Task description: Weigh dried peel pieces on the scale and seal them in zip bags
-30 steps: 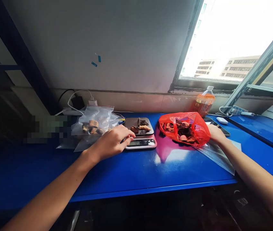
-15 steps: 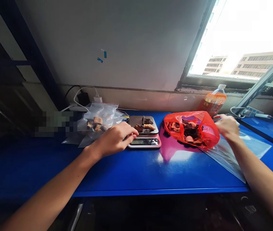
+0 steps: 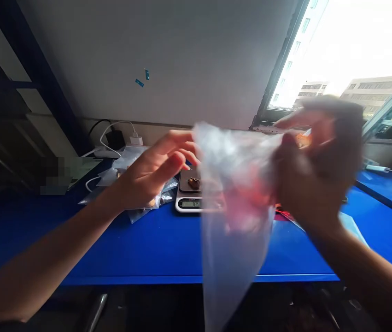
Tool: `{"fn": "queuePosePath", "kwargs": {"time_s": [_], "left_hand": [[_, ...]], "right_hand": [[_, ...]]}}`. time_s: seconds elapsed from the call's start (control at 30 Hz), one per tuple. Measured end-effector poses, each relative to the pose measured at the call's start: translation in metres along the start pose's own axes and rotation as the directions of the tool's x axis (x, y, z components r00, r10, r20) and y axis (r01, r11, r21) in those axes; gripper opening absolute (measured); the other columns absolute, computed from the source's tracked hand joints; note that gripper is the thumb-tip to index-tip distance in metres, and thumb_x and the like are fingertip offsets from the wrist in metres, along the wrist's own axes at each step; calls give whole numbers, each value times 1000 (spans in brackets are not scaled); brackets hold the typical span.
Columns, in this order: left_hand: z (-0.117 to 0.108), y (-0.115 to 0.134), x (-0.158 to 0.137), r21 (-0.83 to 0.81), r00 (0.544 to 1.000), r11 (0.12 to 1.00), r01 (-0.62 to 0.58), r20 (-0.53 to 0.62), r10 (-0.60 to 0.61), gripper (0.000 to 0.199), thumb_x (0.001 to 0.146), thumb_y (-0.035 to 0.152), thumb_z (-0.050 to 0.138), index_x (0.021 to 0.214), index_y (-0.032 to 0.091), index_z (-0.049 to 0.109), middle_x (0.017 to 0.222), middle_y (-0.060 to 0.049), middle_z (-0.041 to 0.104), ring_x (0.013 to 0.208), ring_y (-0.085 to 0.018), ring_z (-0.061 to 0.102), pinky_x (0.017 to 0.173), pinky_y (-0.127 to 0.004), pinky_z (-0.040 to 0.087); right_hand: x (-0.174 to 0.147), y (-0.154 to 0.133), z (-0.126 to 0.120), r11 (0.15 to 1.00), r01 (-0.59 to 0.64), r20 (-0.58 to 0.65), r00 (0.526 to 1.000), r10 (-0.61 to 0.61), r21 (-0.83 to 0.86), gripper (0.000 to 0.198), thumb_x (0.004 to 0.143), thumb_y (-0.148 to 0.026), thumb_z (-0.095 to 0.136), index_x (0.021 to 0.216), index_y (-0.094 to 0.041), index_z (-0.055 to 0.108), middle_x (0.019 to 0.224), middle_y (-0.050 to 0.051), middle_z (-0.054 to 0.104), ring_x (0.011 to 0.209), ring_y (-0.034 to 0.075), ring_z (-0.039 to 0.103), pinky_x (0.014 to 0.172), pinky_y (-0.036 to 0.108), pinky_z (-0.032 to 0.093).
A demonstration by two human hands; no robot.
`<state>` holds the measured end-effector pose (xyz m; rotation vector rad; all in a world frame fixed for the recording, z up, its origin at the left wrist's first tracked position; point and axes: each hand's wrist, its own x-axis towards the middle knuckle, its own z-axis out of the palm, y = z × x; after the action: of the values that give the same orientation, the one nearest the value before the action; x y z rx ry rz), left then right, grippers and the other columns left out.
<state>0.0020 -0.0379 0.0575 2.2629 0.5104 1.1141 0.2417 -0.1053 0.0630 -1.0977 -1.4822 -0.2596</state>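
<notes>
My right hand (image 3: 315, 170), smeared by motion, grips a clear plastic bag (image 3: 237, 258) at its right edge. The bag hangs limp in front of me and looks empty. My left hand (image 3: 163, 163) has its fingers apart and holds nothing; its fingertips are right by the bag's left edge, and I cannot tell if they touch it. Partly hidden behind the bag is a small digital scale (image 3: 184, 206), with a dried brown piece (image 3: 193, 183) showing on its plate. The red bag of dried pieces shows only blurred through the plastic.
Filled clear bags (image 3: 143, 214) lie left of the scale on the blue table (image 3: 147, 258). White cables and a plug (image 3: 136, 138) run along the wall. More flat clear plastic (image 3: 354, 228) lies at right, near a metal frame by the window.
My right hand has lifted a clear plastic bag from the right and brought it across in front of the scale. My left hand has risen from the scale and spread its fingers.
</notes>
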Motion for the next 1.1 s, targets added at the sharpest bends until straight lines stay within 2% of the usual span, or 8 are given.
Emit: {"fn": "queuePosePath", "kwargs": {"time_s": [0.13, 0.2, 0.3, 0.37, 0.63, 0.77, 0.9, 1.1], "left_hand": [[9, -14, -22, 42, 991, 992, 122, 52, -124, 27, 100, 35, 37, 113, 26, 59, 92, -2, 70, 81, -16, 67, 71, -30, 55], [19, -21, -32, 303, 984, 946, 118, 89, -151, 15, 94, 31, 51, 98, 24, 64, 88, -1, 71, 78, -17, 67, 69, -29, 54], [33, -28, -41, 485, 990, 872, -60, 143, -11, 16, 92, 28, 55, 104, 21, 62, 96, -4, 71, 87, -20, 67, 76, -33, 54], [40, -28, -43, 520, 991, 849, -94, 131, 30, 18, 92, 28, 56, 108, 20, 60, 100, -5, 70, 91, -20, 66, 77, -34, 53], [41, -19, -43, 511, 997, 856, -73, 62, 49, 5, 89, 23, 61, 86, 18, 59, 81, -2, 64, 73, -17, 62, 63, -29, 47], [40, -16, -43, 509, 996, 859, -57, 82, 18, 7, 87, 17, 61, 81, 17, 57, 78, -1, 62, 69, -15, 59, 61, -27, 44], [41, -21, -43, 425, 982, 903, -58, 185, -24, 8, 89, 11, 54, 83, 15, 57, 79, -2, 61, 68, -15, 57, 61, -26, 44], [45, -27, -42, 306, 985, 950, -67, 173, 13, 14, 89, 7, 47, 82, 15, 55, 77, -3, 59, 66, -14, 54, 60, -24, 44]], "right_hand": [[-54, 14, 58, 933, -6, 156, 986, -54, 359, 33, 92, -8, 37, 112, -31, 49, 94, 0, 54, 48, 6, 51, 39, 21, 44], [-72, 30, 69, 921, 175, 230, 936, -265, 349, 41, 89, -5, 39, 115, -34, 52, 93, 2, 54, 51, 8, 53, 41, 24, 48], [-82, 43, 68, 927, 200, 237, 930, -281, 316, 50, 87, -2, 39, 123, -34, 52, 95, 4, 54, 55, 10, 56, 43, 26, 49], [-82, 41, 63, 925, 136, 226, 948, -225, 355, 55, 86, -1, 39, 128, -35, 49, 95, 4, 55, 55, 10, 56, 45, 26, 50], [-97, 28, 62, 848, 156, 298, 892, -341, 506, 56, 87, -2, 41, 136, -28, 42, 86, 3, 59, 65, 13, 58, 53, 26, 51], [-101, 27, 64, 860, -14, 303, 939, -165, 509, 40, 92, -9, 44, 128, -27, 47, 89, 3, 58, 69, 13, 60, 56, 25, 53], [-99, 23, 58, 766, -266, 357, 933, 51, 586, 31, 100, -24, 37, 129, -31, 45, 101, 6, 57, 78, 13, 61, 64, 26, 54], [-83, 35, 57, 587, -668, 678, 689, 257, 457, 11, 96, -26, 49, 97, -24, 60, 80, -1, 59, 72, 9, 55, 65, 17, 46]]}}
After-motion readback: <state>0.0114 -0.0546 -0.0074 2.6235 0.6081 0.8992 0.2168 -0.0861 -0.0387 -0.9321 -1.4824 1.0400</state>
